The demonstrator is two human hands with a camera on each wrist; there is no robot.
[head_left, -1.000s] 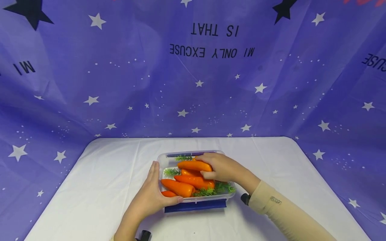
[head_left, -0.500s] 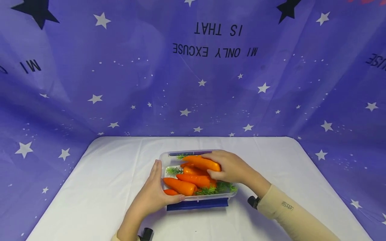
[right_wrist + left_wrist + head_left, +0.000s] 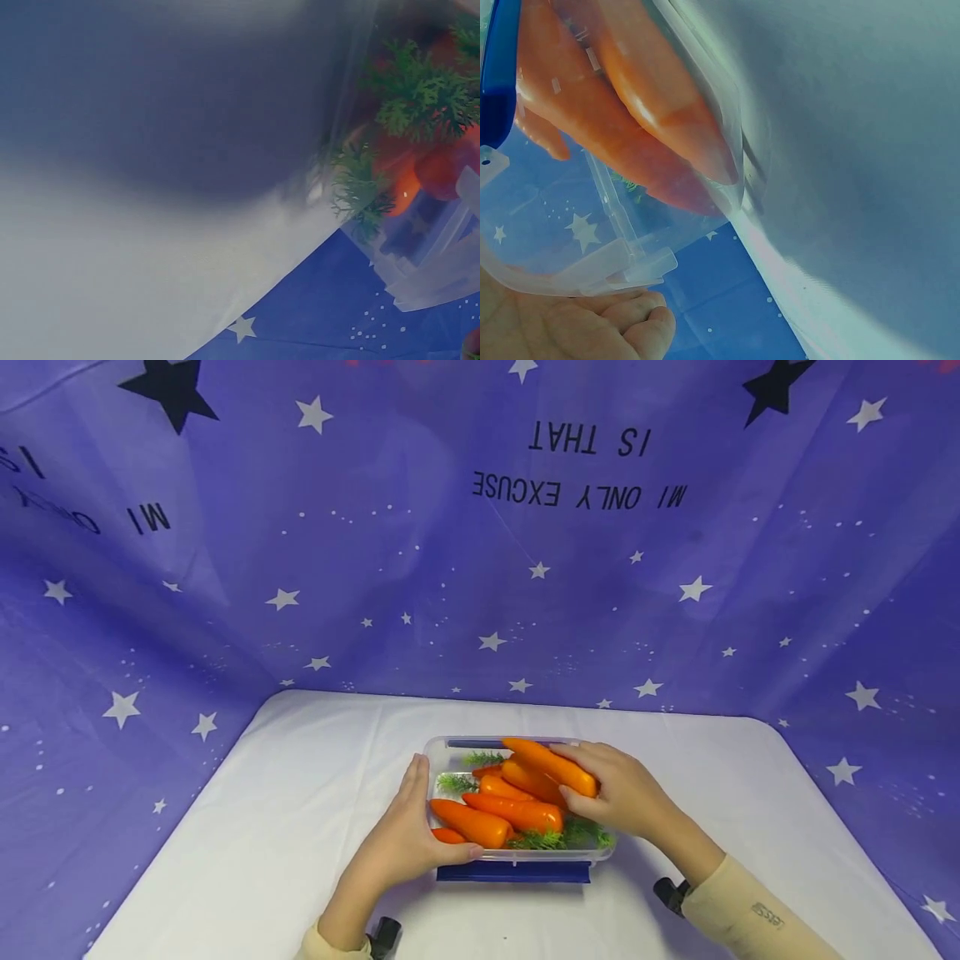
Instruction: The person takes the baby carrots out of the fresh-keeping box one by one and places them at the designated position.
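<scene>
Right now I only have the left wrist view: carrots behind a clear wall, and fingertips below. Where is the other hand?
Observer: The right hand grips the top carrot, raised at the far end above the pile.
Operator: And the left one?
Observer: The left hand holds the clear box at its left end, thumb along the near rim.
Operator: What is under the box?
Observer: A blue lid, on the white table.
</scene>
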